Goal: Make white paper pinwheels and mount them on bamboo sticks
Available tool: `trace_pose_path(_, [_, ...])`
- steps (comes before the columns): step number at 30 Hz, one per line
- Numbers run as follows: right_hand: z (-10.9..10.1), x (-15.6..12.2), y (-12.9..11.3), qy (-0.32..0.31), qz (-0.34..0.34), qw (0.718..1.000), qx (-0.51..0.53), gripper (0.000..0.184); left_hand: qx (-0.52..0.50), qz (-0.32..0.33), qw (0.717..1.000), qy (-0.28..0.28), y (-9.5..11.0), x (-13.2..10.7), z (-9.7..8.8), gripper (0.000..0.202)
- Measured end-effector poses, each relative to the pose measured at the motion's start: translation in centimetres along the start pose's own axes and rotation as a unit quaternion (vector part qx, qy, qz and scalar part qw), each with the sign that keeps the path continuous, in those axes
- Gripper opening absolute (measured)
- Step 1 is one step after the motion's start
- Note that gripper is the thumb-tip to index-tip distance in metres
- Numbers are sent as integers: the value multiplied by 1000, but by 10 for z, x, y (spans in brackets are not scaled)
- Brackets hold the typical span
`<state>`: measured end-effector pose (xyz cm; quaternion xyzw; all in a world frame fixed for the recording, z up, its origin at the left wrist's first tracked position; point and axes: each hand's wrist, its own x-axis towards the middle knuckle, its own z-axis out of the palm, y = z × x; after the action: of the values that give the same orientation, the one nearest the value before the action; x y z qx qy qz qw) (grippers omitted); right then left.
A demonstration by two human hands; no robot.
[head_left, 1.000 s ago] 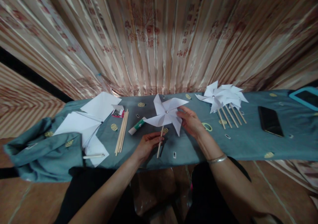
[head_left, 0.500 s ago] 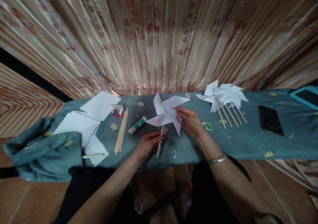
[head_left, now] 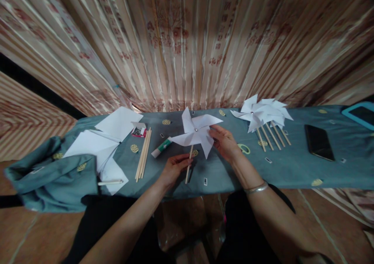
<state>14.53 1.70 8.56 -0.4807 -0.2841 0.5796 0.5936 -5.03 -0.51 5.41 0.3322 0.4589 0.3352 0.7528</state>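
A white paper pinwheel (head_left: pixel 195 133) with a small shiny pin at its centre stands tilted over the table, fixed to a thin wooden stick (head_left: pixel 188 169). Low on that stick, my left hand (head_left: pixel 175 169) is closed, pinching it between thumb and fingers. My right hand (head_left: pixel 224 142) has its fingers bent around the right-hand edge of the paper blades; part of the fingertips is hidden there. Just left of the pinwheel lies a glue stick (head_left: pixel 161 147) with a green and white label.
Finished pinwheels (head_left: pixel 260 114) lie at the back right, beside a green ring-shaped handle (head_left: pixel 243 149), a black phone (head_left: pixel 319 142) and a blue-framed device (head_left: pixel 360 114). Leftward are loose wooden sticks (head_left: pixel 143 155), a red box of pins (head_left: pixel 139 131), paper sheets (head_left: pixel 93 145) and a white pen (head_left: pixel 111 182).
The pinwheel's blades have turned slightly clockwise, its lower blade tip shifting left. My right hand has moved a little to the right; my left hand keeps its grip on the stick.
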Motion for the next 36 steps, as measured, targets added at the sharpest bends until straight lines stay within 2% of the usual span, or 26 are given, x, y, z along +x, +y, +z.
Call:
trace_pose_path(12, [4, -3, 0, -3, 22, 999, 23, 35, 21, 57, 998, 27, -2, 3, 1, 43])
trace_pose_path(18, [4, -2, 1, 3, 30, 999, 28, 32, 23, 61, 998, 12, -2, 2, 1, 45])
trace_pose_path(30, [10, -5, 11, 0, 69, 996, 57, 27, 35, 83, 995, 30, -6, 5, -1, 41])
trace_pose_path(36, [16, -8, 19, -13, 89, 992, 86, 22, 44, 97, 994, 12, -5, 4, 1, 36])
